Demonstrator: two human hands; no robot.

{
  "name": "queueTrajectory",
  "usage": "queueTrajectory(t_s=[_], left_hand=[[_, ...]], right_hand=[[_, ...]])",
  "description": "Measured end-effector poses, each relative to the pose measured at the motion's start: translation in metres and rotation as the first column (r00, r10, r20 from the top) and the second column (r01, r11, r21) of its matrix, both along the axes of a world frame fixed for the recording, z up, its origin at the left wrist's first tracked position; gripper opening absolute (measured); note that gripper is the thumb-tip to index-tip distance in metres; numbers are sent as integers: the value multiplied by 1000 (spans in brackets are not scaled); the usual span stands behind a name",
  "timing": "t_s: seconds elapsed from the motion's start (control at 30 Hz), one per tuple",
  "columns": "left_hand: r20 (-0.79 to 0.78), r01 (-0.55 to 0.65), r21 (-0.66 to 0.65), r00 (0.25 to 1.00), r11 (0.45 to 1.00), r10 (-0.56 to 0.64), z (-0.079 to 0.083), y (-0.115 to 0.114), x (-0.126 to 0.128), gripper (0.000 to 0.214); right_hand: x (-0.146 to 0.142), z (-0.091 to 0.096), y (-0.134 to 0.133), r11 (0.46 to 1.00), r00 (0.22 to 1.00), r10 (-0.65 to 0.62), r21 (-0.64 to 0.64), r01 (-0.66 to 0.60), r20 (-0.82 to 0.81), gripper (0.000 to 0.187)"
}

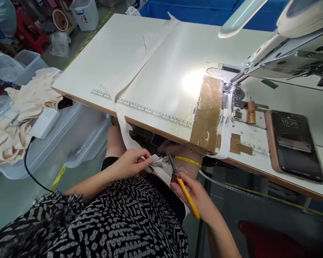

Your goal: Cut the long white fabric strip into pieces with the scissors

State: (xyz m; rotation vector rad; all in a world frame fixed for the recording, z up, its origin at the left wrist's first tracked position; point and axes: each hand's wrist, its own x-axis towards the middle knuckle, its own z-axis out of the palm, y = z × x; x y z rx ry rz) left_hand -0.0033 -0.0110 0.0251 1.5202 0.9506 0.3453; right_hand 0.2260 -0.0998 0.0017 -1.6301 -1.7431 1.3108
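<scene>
Snips: long axis runs diagonal. The dark tips point up and left toward the table edge, and the yellow handle trails down and right through your palm. Your right hand is closed around that handle.

White strip: it runs long across the table from the far side, drops over the near edge and ends in your lap. Your left hand pinches the end there, just left of the snip tips.

Around:
- A yellow measuring tape sits just behind the blades.
- A brown tape patch lies beside the sewing machine.
- Clear bins and a cream fabric pile are at your left.
- The table edge overhangs your hands.

Writing:
- The phone on the right reads 10:28.
- A printed ruler scale runs along the table's near edge, its numbers too small to read.
</scene>
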Motion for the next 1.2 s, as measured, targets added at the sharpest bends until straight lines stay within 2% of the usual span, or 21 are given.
queueTrajectory(t_s=[0.07, 0.1, 0.17, 0.23, 0.4, 0.53, 0.7, 0.9, 1.2], left_hand=[[117, -4, -303, 992, 953, 42, -3, 1, 0, 36], [169, -2, -400, 983, 916, 76, -5, 1, 0, 39], [229, -7, -503, 963, 864, 142, -9, 3, 0, 43], [235, -25, -552, 954, 833, 184, -13, 4, -2, 44], [226, -73, -595, 940, 800, 254, -22, 8, -8, 40], [199, -95, -619, 942, 780, 272, -24, 10, -10, 43], [182, -108, -636, 941, 764, 285, -25, 10, -10, 46], [197, -111, -610, 938, 785, 286, -28, 10, -11, 47], [196, -114, -614, 936, 781, 291, -27, 9, -12, 47]], right_hand=[[-1, -1, 5, 997, 997, 63, -36, -65, -49, 40], [-2, -2, 9, 993, 993, 102, -52, -105, -65, 40], [-3, -4, 15, 982, 983, 166, -78, -172, -81, 40], [-5, -5, 21, 971, 973, 210, -99, -219, -95, 41], [-7, -4, 31, 939, 950, 279, -170, -300, -141, 43], [-8, -3, 35, 938, 950, 286, -164, -304, -128, 44], [-8, -4, 35, 954, 956, 289, -94, -284, 48, 39], [-9, -1, 35, 960, 924, 276, -39, -276, 265, 40], [-11, -4, 31, 965, 917, 227, 51, -257, 327, 47]])
